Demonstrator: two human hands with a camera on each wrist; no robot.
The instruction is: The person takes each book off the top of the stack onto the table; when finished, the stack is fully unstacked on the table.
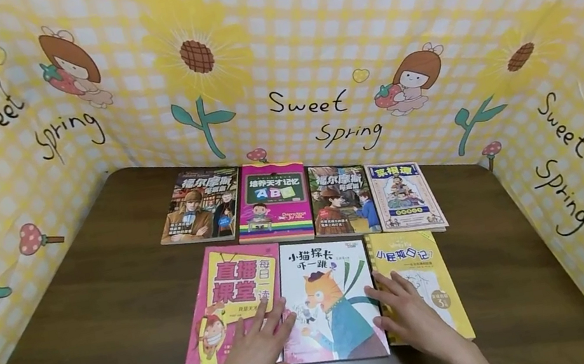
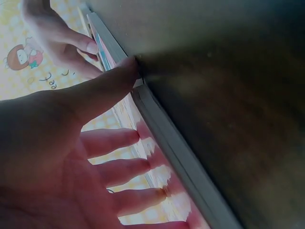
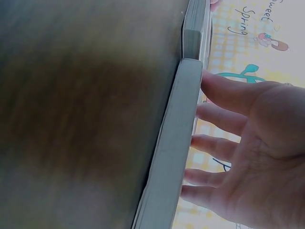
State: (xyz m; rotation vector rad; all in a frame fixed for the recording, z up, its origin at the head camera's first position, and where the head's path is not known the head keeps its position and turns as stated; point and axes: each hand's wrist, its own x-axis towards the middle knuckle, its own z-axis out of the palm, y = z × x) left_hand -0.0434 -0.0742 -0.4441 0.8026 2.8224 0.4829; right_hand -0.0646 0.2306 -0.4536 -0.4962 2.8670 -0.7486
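Note:
Three books lie side by side in the front row: a pink and yellow book [image 1: 204, 325], a white book with an orange cat [image 1: 345, 327], and a yellow book [image 1: 451, 294]. My left hand [image 1: 246, 360] rests on the pink book with fingers spread, some fingertips reaching the cat book's left edge. In the left wrist view, the thumb [image 2: 107, 93] lies at the front edges where two books meet. On the yellow book rests my right hand [image 1: 419, 318], its fingertips near the seam with the cat book. The right wrist view shows its fingers extended over a thick book's edge [image 3: 171, 138].
Behind stands a second row: a brown detective book [image 1: 201, 213], a magenta ABC book [image 1: 275, 220], a green detective book [image 1: 342, 199] and a cream book [image 1: 406, 196]. All lie on a dark wooden table [image 1: 98, 304]. Yellow checked cloth [image 1: 279, 36] walls it at back and sides.

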